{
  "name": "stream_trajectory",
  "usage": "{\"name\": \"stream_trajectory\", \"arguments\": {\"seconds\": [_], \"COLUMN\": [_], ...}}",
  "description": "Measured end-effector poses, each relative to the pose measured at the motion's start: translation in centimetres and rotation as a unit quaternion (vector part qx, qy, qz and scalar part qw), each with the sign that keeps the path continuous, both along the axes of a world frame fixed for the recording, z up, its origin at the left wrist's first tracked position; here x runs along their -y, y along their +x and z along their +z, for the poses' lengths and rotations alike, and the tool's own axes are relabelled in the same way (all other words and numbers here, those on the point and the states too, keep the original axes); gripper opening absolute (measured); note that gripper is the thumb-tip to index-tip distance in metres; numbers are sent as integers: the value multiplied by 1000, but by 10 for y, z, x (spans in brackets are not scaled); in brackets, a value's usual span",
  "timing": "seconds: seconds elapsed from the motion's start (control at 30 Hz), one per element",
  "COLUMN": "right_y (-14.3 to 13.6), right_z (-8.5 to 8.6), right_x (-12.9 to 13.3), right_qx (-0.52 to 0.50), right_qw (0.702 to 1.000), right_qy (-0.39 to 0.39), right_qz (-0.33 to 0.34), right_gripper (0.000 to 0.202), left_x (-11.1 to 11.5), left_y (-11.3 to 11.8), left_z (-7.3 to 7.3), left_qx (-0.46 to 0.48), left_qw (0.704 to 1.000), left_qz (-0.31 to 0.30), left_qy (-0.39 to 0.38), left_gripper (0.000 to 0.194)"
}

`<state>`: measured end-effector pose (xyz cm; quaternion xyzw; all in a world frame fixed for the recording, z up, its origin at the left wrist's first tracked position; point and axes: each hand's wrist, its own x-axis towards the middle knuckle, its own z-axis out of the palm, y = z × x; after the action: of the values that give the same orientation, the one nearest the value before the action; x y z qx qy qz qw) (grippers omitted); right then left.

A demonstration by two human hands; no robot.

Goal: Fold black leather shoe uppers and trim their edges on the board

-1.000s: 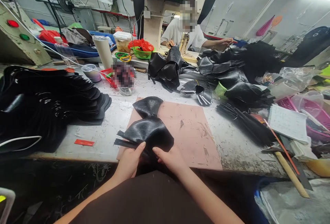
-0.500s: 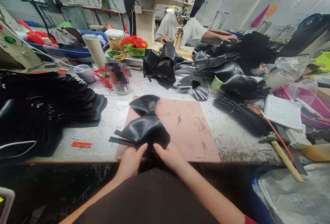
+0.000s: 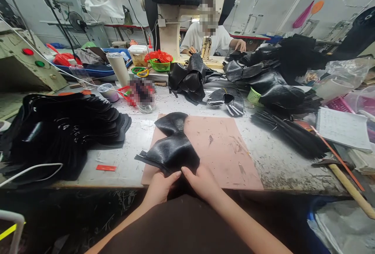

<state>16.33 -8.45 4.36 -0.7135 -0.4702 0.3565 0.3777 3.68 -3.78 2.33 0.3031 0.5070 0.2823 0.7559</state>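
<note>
A glossy black leather boot upper [image 3: 172, 152] lies partly over a pinkish board at the table's front edge. A zipper tape [image 3: 146, 159] runs along its left side, the loose ends sticking out. My left hand [image 3: 161, 185] grips the near edge, thumb on top and fingers hidden beneath. Close beside it, my right hand [image 3: 202, 180] pinches the same edge with the thumb on top. The near end of the upper drops out of sight between my hands. Under the upper, the pinkish board [image 3: 222, 148] shows scuffs and dark marks.
Stacked black pieces [image 3: 96, 125] stand at left, near a red strip [image 3: 106, 167]. More leather uppers [image 3: 187, 76] lie behind the board. To the right are black strips [image 3: 288, 133], a notebook [image 3: 342, 127] and a hammer [image 3: 351, 189]. A co-worker [image 3: 190, 41] sits behind a sewing machine [image 3: 170, 31].
The view has shifted, so the table appears further right and slightly lower. Both hands keep their grip; the zipper ends now lie closer together. The co-worker's outstretched hand has drawn back towards the machine.
</note>
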Motion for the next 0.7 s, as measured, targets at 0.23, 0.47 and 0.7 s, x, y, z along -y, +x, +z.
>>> {"name": "stream_trajectory", "arguments": {"seconds": [0.23, 0.47, 0.7], "right_y": [8, 14, 14], "right_z": [-10, -15, -6], "right_x": [3, 3, 2], "right_qx": [-47, -85, -47], "right_qw": [999, 996, 999], "right_qy": [-10, 14, -4], "right_qz": [1, 7, 1], "right_gripper": [22, 20, 21], "left_x": [0, 3, 3], "left_y": [-1, 3, 1], "left_z": [-4, 1, 4], "left_qx": [-45, -25, -36], "left_qw": [999, 999, 994], "left_qz": [5, -25, -51], "left_qy": [28, 35, 90], "left_gripper": [33, 27, 45]}}
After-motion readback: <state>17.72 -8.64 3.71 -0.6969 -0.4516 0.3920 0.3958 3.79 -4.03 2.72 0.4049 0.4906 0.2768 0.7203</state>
